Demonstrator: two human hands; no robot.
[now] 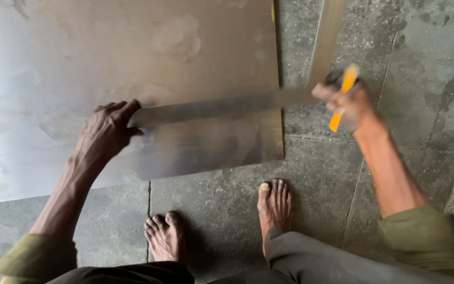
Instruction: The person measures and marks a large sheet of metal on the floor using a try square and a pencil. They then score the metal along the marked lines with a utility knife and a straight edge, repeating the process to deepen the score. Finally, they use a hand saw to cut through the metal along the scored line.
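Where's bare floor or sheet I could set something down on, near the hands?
Free: the upper part of the metal sheet above the steel square, and the stone floor right of the right hand. Crowded: around the left hand on the square, and the floor by the bare feet.

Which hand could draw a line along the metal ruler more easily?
Probably the right hand: it already holds the orange marker at the square's corner. The left hand is pressing the square's other end down on the sheet.
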